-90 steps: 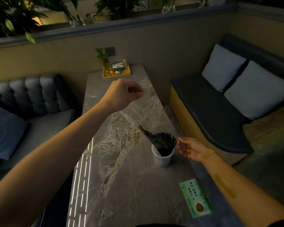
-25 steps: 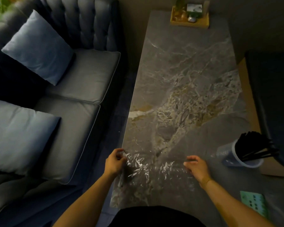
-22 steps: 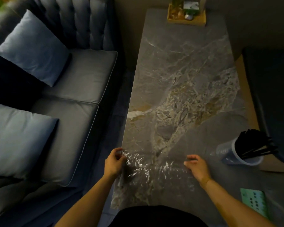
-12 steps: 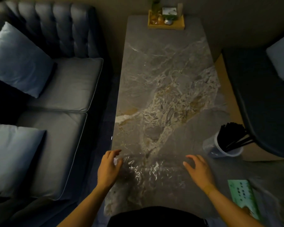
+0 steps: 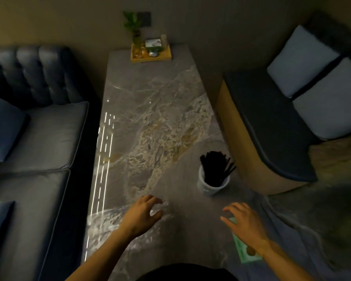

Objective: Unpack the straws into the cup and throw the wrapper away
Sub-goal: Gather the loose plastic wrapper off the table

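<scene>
At the near edge of the marble table (image 5: 150, 110) we have both hands out, palms down. Our left hand (image 5: 144, 216) hovers with fingers spread and slightly curled over the clear wrapper (image 5: 130, 228), which lies crumpled flat on the near-left part of the tabletop, showing only as pale glints on the stone. Whether the fingertips touch the film, we cannot tell; they grip nothing yet. Our right hand (image 5: 245, 224) is also open and empty, spread above a green card (image 5: 246, 254) near the table's right edge.

We judge the step in hand to be gathering the wrapper for the bin. To do it well, we should press the left fingers down onto the film and rake it inward into a ball, since so thin a sheet slides and springs back if pinched at one corner. The right hand can sweep the far side of the film toward the left. No bin is in view, so we must look for one.

Farther along, close to the right edge, the white cup (image 5: 212, 185) stands upright with the black straws (image 5: 215, 167) already in it. Their long axis runs nearly vertical, with free ends fanning up and toward the right edge. At the far end sits a wooden tray (image 5: 150, 57).
</scene>
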Demonstrator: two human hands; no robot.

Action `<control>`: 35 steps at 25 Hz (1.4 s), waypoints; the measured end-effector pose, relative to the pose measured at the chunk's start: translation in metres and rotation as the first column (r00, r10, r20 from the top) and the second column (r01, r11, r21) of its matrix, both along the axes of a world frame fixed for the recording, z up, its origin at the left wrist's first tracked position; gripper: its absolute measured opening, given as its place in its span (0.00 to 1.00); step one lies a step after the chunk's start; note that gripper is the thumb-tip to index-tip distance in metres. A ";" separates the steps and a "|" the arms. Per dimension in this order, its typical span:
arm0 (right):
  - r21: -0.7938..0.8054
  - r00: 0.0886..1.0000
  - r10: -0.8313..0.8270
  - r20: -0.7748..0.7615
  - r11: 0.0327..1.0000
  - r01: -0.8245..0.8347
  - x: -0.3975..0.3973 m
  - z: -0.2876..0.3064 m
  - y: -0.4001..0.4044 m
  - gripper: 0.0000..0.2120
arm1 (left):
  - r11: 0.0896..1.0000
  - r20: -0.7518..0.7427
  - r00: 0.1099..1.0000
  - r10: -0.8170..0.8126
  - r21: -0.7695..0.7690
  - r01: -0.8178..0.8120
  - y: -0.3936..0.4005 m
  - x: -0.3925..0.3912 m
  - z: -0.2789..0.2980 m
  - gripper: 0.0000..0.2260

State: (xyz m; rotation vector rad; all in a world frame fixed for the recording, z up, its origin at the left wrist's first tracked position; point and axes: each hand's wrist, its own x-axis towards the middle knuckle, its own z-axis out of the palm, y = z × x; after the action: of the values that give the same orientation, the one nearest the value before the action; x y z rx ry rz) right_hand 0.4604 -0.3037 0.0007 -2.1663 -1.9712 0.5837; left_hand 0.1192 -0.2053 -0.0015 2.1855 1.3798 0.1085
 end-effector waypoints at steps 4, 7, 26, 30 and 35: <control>-0.039 0.999 -0.009 -0.041 0.999 0.008 0.066 0.012 0.005 0.22 | 0.995 -0.070 0.995 -0.075 0.059 0.080 0.007 0.063 0.016 0.23; -0.052 0.998 0.040 -0.050 0.998 -0.042 0.093 0.021 0.021 0.28 | 0.989 -0.153 0.985 -0.082 0.108 0.099 0.014 0.093 0.030 0.28; -0.205 0.951 0.010 -0.308 0.976 -0.077 0.053 -0.009 0.153 0.50 | 0.985 0.156 0.983 0.094 -0.156 -0.070 0.091 0.204 0.059 0.39; -0.103 0.961 0.120 -0.247 0.983 -0.150 0.038 -0.004 0.152 0.47 | 0.974 0.261 0.958 0.121 -0.218 -0.064 0.073 0.209 0.052 0.38; 0.018 0.977 0.131 -0.168 0.991 -0.130 0.016 0.014 0.140 0.32 | 0.979 0.393 0.907 0.149 -0.185 -0.081 0.048 0.220 0.051 0.36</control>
State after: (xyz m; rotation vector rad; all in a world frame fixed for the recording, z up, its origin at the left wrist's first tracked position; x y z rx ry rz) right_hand 0.4764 -0.1642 0.0147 -1.9229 -2.0302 0.7530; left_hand 0.3387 -0.1574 0.0495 1.8136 1.2280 0.4508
